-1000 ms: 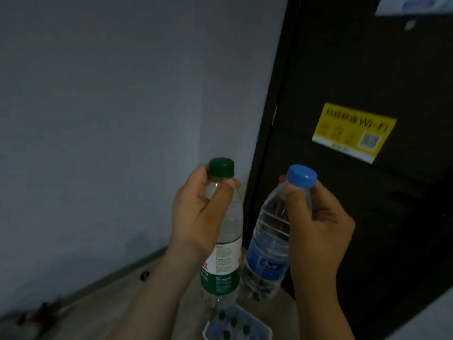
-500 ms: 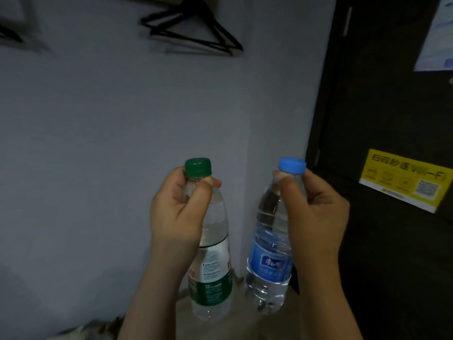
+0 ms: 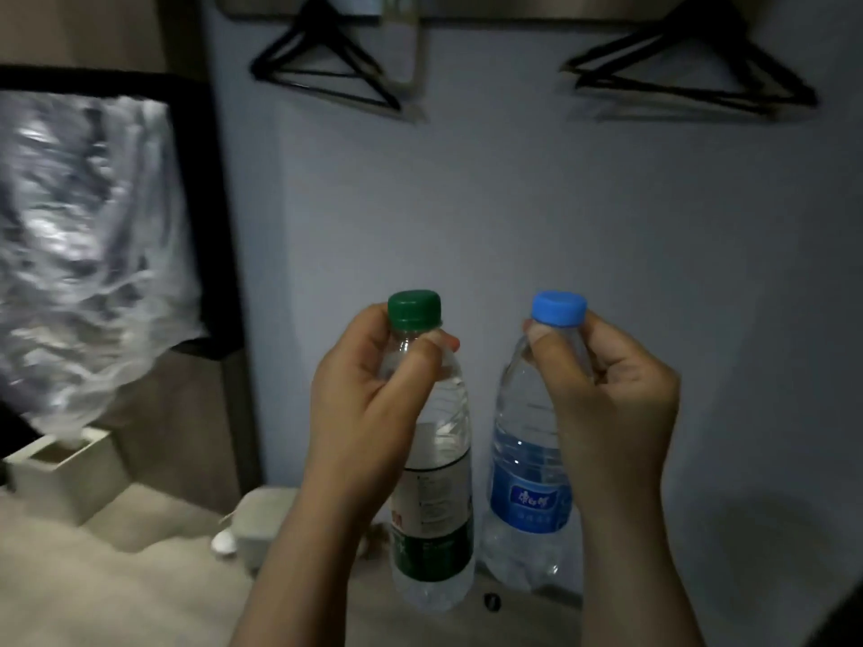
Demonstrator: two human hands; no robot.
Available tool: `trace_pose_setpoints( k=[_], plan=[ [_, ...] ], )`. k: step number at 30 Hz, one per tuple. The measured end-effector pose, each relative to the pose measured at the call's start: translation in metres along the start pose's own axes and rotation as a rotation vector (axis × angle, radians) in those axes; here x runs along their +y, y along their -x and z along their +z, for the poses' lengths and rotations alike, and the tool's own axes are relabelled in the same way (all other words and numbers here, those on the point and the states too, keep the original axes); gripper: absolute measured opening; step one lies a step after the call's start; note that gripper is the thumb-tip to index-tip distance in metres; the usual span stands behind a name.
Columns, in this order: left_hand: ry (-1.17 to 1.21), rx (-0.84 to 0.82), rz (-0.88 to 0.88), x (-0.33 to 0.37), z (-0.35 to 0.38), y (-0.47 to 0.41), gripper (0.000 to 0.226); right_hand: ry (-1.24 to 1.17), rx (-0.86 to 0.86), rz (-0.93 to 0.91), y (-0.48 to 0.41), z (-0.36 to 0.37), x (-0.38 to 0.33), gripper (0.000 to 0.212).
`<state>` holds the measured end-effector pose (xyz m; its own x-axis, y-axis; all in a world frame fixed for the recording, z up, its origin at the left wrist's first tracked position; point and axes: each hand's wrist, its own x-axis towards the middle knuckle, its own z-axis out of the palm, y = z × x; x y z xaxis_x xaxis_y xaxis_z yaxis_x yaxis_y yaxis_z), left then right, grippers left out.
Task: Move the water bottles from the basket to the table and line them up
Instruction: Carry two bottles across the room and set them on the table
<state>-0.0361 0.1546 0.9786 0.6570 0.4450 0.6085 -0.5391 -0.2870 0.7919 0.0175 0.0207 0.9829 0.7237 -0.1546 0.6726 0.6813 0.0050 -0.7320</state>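
I hold two clear water bottles upright in the air in front of a grey wall. My left hand [image 3: 369, 403] grips the neck of the bottle with a green cap and green-white label [image 3: 434, 520]. My right hand [image 3: 611, 403] grips the neck of the bottle with a blue cap and blue label [image 3: 527, 483]. The two bottles hang side by side, a small gap apart, with their bottoms free. The basket is out of view. A pale table surface [image 3: 116, 595] lies at the lower left.
Two sets of black hangers [image 3: 322, 67] [image 3: 691, 63] hang from a rail on the wall above. A crinkled plastic bag [image 3: 79, 254] fills the left. A white open box [image 3: 65, 473] and a small white device [image 3: 257, 520] sit on the pale surface.
The view has swung left: the dark door with the yellow sign has gone out of frame, and the hangers, plastic bag and pale surface have come in. Both hands still hold their bottles.
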Motion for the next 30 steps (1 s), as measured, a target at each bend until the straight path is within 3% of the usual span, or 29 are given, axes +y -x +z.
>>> trace_pose_setpoints(
  k=[5,15,23,30],
  plan=[
    [-0.203,0.193,0.042,0.018,-0.060,0.014,0.013,-0.185,-0.218,-0.025,0.023,0.049,-0.010,0.018],
    [-0.534,0.541,0.081,0.080,-0.213,0.076,0.015,-0.459,-0.498,0.054,0.118,0.160,-0.081,0.007],
    [-0.650,0.670,0.093,0.113,-0.304,0.117,0.014,-0.611,-0.618,0.117,0.190,0.227,-0.135,0.012],
    [-0.674,0.770,0.068,0.102,-0.363,0.116,0.018,-0.673,-0.733,0.135,0.218,0.290,-0.140,0.021]
  ],
)
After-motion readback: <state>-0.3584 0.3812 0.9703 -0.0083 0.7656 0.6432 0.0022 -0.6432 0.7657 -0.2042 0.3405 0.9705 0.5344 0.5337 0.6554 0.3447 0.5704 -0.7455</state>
